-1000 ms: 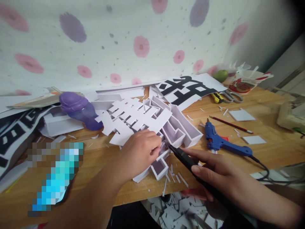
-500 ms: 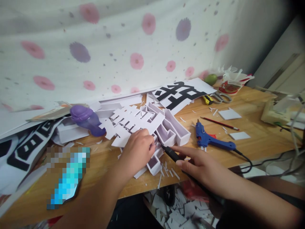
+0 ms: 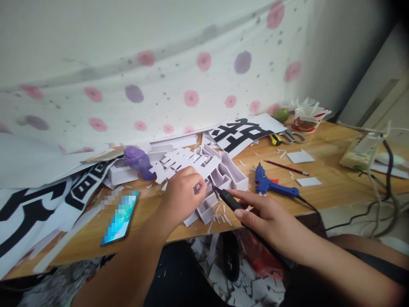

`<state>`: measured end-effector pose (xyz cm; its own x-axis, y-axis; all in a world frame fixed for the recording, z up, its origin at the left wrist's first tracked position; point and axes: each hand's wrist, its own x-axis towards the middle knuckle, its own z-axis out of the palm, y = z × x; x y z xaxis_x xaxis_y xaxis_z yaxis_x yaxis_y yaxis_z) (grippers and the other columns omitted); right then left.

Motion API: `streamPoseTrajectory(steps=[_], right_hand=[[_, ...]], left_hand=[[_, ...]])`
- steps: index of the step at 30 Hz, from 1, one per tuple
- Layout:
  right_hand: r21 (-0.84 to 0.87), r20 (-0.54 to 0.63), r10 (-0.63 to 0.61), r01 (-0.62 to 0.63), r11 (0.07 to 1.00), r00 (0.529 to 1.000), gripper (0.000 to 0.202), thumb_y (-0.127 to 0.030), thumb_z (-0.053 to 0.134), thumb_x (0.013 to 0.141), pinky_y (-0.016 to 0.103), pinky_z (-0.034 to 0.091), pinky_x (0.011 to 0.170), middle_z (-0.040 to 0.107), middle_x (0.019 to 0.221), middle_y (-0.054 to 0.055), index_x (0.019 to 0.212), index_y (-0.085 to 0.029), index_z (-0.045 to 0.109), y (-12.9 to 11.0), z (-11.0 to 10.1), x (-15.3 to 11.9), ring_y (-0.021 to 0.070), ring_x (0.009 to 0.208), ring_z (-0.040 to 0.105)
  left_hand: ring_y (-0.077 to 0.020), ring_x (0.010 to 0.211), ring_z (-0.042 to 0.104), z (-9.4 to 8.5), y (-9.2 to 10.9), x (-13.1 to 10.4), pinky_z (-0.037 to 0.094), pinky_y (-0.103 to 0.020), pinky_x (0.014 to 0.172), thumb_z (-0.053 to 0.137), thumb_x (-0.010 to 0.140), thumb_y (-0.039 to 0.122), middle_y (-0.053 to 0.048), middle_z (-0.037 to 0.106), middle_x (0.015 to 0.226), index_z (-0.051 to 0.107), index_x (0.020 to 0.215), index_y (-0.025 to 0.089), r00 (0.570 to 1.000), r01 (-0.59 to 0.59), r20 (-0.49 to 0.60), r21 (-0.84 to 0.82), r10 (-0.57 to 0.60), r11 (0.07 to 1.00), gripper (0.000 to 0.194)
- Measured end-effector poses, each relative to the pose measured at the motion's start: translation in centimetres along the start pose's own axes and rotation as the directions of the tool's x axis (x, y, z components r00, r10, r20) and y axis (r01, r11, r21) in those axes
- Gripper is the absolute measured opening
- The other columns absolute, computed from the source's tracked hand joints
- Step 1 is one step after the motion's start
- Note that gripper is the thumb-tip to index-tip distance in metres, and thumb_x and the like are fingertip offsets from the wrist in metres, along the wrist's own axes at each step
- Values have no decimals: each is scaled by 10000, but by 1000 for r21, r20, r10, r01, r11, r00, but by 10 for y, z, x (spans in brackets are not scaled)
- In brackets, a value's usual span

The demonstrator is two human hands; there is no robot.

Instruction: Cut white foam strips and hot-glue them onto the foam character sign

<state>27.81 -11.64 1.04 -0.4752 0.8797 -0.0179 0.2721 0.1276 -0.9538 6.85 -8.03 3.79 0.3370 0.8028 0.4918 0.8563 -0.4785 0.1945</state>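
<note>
My left hand (image 3: 183, 192) is closed in a pinch over a heap of white foam-board pieces. A small white strip (image 3: 207, 186) shows at its fingertips. My right hand (image 3: 265, 217) grips a long black-handled tool (image 3: 230, 201) with a slim dark tip. That tip points at the strip, close to my left fingers; whether they touch I cannot tell. Behind and below the hands are hollow white letter-shaped boxes (image 3: 234, 170) and a flat cut-out white sheet (image 3: 179, 160). Part of the heap is hidden by my left hand.
A blue glue gun (image 3: 271, 185) lies right of the boxes, its cord trailing off the table. Nearby are a pencil (image 3: 287, 167), scissors (image 3: 292, 137) and white squares (image 3: 300, 156). A phone (image 3: 123, 219) and purple bottle (image 3: 139, 162) sit left. Scraps cover the floor (image 3: 220, 268).
The camera view has shifted, showing more wall above and more floor below. My left hand has turned slightly, and a white strip now shows at its fingertips. The tool stays in my right hand.
</note>
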Motion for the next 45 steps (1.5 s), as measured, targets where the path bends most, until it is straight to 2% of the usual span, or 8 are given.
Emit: streamPoseTrajectory(steps=[3,6,10,14,20,28,37,45], right_hand=[[-35,-20,-32,31,999,999,474,-358,472,864,295,516,701,623,982,64,1311,-202,473,1,-5,-16,218,862,608],[-82,-54,-62,58,995,997,481,-354,487,856,343,512,776,648,891,63,1307,-189,487,9,-11,-34,246,909,604],[-104,-96,-35,25,994,995,473,-347,485,858,351,503,821,660,824,55,1298,-173,501,25,-14,-55,247,930,607],[-110,-97,-11,1,994,995,484,-321,475,861,342,502,830,665,796,46,1321,-170,473,39,-11,-67,242,937,609],[-93,-100,5,-15,996,995,468,-308,467,864,348,487,864,670,824,44,1313,-177,481,52,-7,-69,234,985,594],[-1,-128,37,-38,999,991,468,-326,488,850,357,478,887,664,915,50,1290,-167,508,61,-4,-67,234,988,588],[86,-160,83,-70,994,984,451,-298,521,828,344,498,848,668,803,37,1261,-176,542,71,-1,-68,222,869,623],[81,-134,83,-73,994,988,450,-279,522,825,367,462,893,665,795,37,1264,-183,537,78,1,-64,246,1057,548]], left_hand=[[-136,661,497,5,15,-11,384,-257,602,534,740,120,-9,527,673,592,637,170,998,2,-58,-30,-3,1000,128],[-128,638,491,22,34,-25,387,-249,586,522,758,120,-9,519,672,580,646,170,995,17,-95,-67,-23,998,136],[-131,659,514,47,55,-41,399,-247,594,512,797,147,-18,541,710,586,698,175,996,69,-54,-99,-75,993,127],[-133,660,521,61,66,-51,398,-247,595,507,814,162,-18,544,719,578,711,177,996,86,3,-90,-86,992,126],[-141,670,523,72,67,-56,402,-252,608,500,812,145,-27,544,732,578,711,171,995,96,46,-88,-92,991,130],[-135,659,512,79,66,-58,387,-248,614,508,804,146,-20,535,721,563,685,169,994,103,38,-106,-100,989,133],[-121,658,522,80,63,-58,384,-232,614,524,796,145,-4,537,717,555,678,171,997,70,28,-142,-67,987,125],[-119,636,508,81,59,-56,387,-233,602,535,801,179,-4,530,712,569,673,168,997,76,44,-152,-70,985,134]])
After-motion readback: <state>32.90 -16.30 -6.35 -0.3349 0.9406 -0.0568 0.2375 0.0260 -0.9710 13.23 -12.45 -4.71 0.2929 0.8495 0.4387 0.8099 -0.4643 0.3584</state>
